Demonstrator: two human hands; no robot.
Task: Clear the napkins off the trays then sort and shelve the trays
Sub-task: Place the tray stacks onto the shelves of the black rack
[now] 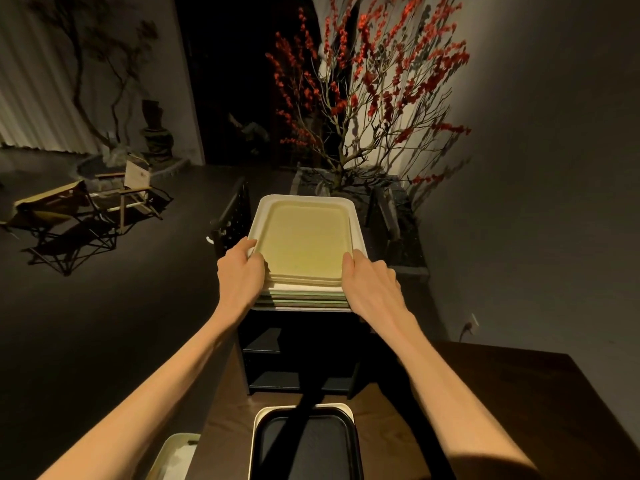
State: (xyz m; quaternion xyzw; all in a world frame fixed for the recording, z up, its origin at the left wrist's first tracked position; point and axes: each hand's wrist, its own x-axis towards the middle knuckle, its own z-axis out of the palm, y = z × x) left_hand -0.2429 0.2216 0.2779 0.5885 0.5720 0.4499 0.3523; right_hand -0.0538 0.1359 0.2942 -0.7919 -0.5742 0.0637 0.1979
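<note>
Top tray (304, 244) flat on stack, long axis away from person.

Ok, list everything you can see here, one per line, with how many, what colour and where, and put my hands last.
tray stack: several, cream, white and pale green, on top of the shelf unit, centre
top tray: one, cream-yellow, on the stack
shelf unit: one, black, on the table, under the stack
black tray: one, black, nested in a cream one, on the table, bottom centre
cream tray: one, bottom left, something white on it, unclear
table: one, dark brown wood, foreground
branches: one arrangement, red, behind the shelf
folding chairs: two, tan, floor left
left hand: grips the stack's left edge
right hand: grips the stack's right edge
</note>
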